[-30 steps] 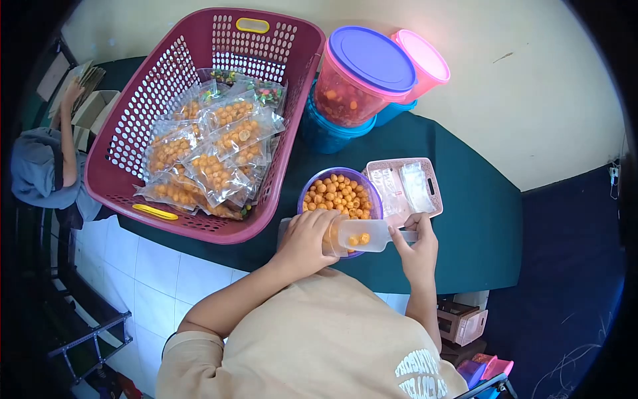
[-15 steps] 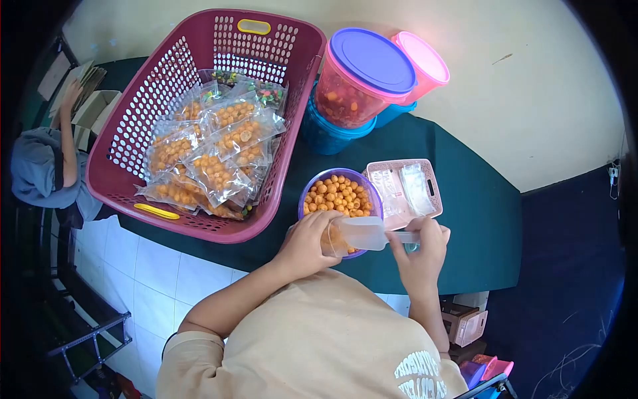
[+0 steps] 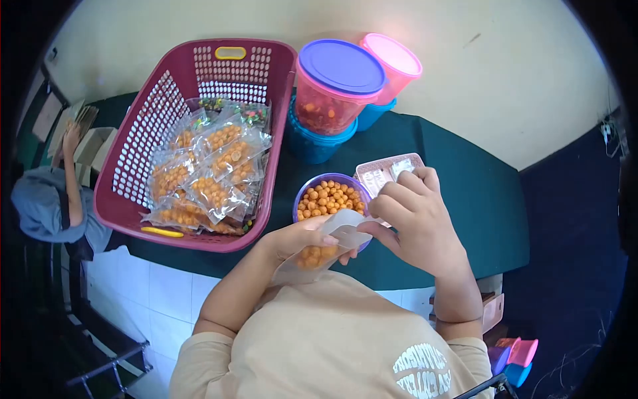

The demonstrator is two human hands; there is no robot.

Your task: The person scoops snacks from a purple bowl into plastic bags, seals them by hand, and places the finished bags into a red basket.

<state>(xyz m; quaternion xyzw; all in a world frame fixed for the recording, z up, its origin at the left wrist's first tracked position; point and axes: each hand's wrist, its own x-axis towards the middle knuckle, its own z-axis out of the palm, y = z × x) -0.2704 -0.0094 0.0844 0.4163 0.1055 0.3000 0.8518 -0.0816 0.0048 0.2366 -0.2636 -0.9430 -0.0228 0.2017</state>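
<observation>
My left hand (image 3: 297, 238) is wrapped around a clear plastic bag (image 3: 290, 271) partly filled with round orange snack balls (image 3: 316, 255). The bag is tilted, its mouth towards the right. At that mouth, my right hand (image 3: 417, 223) has thumb and fingers closed on the edge of the plastic. Just beyond both hands stands a purple bowl (image 3: 297, 199) of the same orange balls (image 3: 330, 198), its near side partly covered by the bag and hands. A pale pink tray (image 3: 392, 161) with clear plastic pieces is partly hidden behind my right hand. No scoop shows.
A large maroon basket (image 3: 282, 126) at the left holds several filled bags (image 3: 212, 189). Lidded tubs (image 3: 340, 65) are stacked by the wall on the dark green tabletop (image 3: 465, 193). Another person (image 3: 50, 199) is at the far left, a hand on some cards.
The translucent scoop that my right hand held at the bag's mouth is out of sight. That hand has moved up and grips the bag's edge. The view has shifted slightly.
</observation>
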